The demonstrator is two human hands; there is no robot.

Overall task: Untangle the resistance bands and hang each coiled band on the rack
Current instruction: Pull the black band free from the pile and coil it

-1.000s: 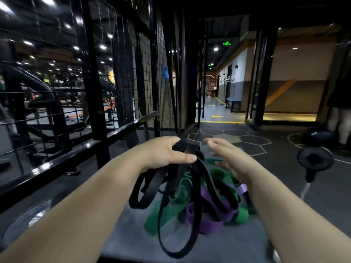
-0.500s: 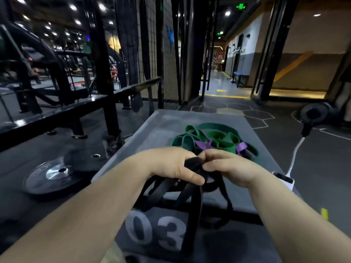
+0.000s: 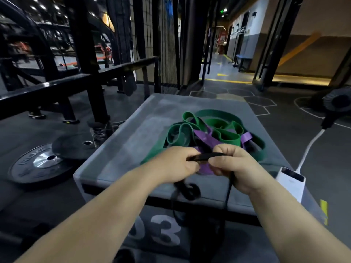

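1. The left hand (image 3: 176, 164) and the right hand (image 3: 233, 166) are close together over the near part of a gray box (image 3: 133, 141) marked "03" on its front.
2. Both hands have curled fingers that pinch a short, taut stretch of a black band (image 3: 206, 156) between them.
3. The rest of the black band hangs below the hands: a loose loop under the left hand and a strand under the right hand, dropping past the front edge of the box.
4. A green band (image 3: 216, 122) and a purple band (image 3: 206, 138) lie tangled together in a heap on the box top, just behind the hands.
5. Part of the purple band shows directly beneath the black stretch, between the 2 hands.
6. A black metal rack (image 3: 83, 54) stands to the left of the box.
7. A weight plate (image 3: 38, 166) lies flat on the floor at the left.
8. A white power bank (image 3: 290, 180) sits at the right edge of the box, with a white cable (image 3: 311, 143) running toward a fan (image 3: 340, 101).
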